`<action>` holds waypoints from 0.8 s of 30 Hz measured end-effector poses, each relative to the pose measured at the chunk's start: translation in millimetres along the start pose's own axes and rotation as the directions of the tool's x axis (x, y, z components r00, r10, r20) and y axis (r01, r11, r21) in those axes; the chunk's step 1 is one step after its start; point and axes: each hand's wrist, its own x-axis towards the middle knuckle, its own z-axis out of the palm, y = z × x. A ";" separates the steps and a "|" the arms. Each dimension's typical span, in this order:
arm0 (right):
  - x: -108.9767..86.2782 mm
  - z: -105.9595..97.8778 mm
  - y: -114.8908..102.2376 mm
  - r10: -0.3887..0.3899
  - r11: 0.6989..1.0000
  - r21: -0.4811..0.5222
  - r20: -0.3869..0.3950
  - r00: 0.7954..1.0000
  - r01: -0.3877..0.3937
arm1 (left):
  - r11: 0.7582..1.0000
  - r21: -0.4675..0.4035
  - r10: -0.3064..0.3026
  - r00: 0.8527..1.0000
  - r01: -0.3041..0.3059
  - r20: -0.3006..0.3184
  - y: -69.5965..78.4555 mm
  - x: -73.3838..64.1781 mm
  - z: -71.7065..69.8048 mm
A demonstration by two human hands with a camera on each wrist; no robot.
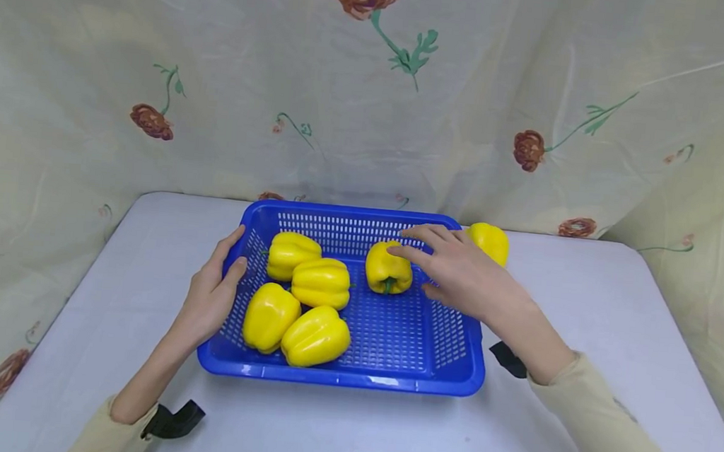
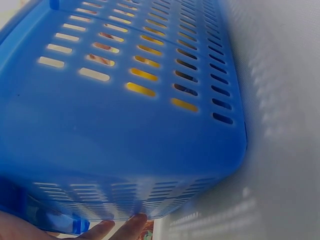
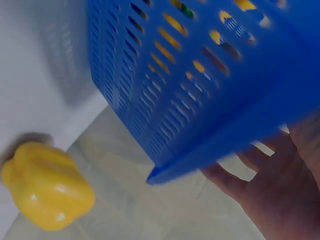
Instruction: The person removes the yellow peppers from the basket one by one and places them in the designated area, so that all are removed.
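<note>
A blue plastic basket (image 1: 381, 382) with slotted walls stands on the table. Several yellow bell peppers (image 1: 321, 282) lie together in its left half. Another yellow bell pepper (image 1: 389, 271) is in the basket right of the middle, its green stem toward me. My left hand (image 1: 211, 296) holds the basket's left rim between thumb and fingers. Over the right wall hovers my right hand (image 1: 460, 273), fingers spread and holding nothing, its fingertips close to the single pepper; whether they touch it I cannot tell. Outside the basket, beyond that hand, one more yellow bell pepper (image 3: 49, 186) rests on the table.
A white cloth covers the table (image 1: 585, 307). Behind it hangs a pale flowered curtain (image 1: 240, 67), close to the table's far edge and the basket's back wall. Black straps (image 1: 173, 420) show at both wrists.
</note>
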 end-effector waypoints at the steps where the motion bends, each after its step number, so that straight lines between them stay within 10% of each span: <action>1: 2.0 2.5 -1.1 -0.006 1.000 -0.005 0.004 1.000 0.006 | 1.000 -0.001 -0.001 1.000 0.001 -0.001 0.0 0.1 0.0; 24: 16.8 25.2 -4.1 -0.025 0.997 -0.073 -0.038 0.999 0.022 | 1.000 0.006 -0.001 1.000 0.001 -0.005 -2.2 0.9 0.3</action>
